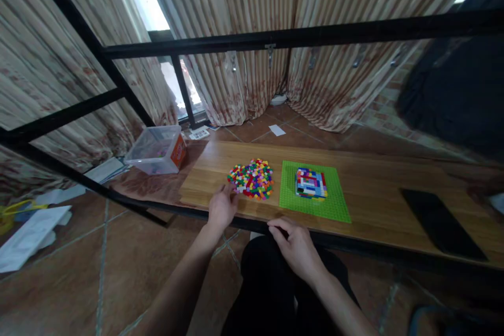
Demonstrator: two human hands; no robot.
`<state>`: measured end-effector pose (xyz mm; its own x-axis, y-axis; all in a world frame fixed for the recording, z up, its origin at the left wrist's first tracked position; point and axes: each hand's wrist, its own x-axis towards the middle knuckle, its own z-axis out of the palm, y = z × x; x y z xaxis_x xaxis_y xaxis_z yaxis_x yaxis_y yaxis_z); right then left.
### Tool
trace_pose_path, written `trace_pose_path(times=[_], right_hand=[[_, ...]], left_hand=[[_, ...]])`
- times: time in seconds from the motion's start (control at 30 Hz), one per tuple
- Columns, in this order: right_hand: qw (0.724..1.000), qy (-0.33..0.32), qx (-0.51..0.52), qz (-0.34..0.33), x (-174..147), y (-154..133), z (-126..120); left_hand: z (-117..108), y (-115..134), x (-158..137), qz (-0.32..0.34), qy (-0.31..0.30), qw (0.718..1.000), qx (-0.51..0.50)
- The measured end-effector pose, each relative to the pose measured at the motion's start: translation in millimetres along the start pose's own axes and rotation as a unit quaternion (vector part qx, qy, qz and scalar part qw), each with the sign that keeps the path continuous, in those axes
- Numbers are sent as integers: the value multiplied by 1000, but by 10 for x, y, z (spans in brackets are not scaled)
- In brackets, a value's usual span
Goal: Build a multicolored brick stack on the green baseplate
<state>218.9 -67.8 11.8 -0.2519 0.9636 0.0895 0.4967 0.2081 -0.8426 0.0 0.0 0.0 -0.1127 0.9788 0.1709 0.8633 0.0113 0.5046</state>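
A heap of small multicoloured toy bricks (pixel 255 179) lies on the wooden table. My left hand (pixel 223 206) is at the heap's lower left edge, its fingers bent and the thumb a little apart from them. No brick shows between those fingertips. Near the table's front edge, above my lap, my right hand (pixel 293 244) is closed, with thumb and fingers curled together; whatever may be in it is hidden. Right of the heap lies a green studded baseplate (pixel 334 205), bearing a low square build of mixed-colour bricks (pixel 311 185).
A clear plastic box (pixel 155 152) with an orange label stands left of the wooden tabletop (pixel 378 189). On the right of the table lies a flat black panel (pixel 441 223). A black metal bar (pixel 252 41) crosses in front of the curtains. Papers (pixel 35 236) lie at the far left.
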Motion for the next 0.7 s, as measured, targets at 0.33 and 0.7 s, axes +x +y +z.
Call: trace_pose_path(times=[0.33, 0.7], right_hand=[[999, -8, 36, 3, 188, -99, -1], [988, 85, 125, 5, 351, 12, -43]], left_hand=[[93, 89, 9, -1, 12, 997, 81], [-55, 396, -121, -96, 58, 952, -285]])
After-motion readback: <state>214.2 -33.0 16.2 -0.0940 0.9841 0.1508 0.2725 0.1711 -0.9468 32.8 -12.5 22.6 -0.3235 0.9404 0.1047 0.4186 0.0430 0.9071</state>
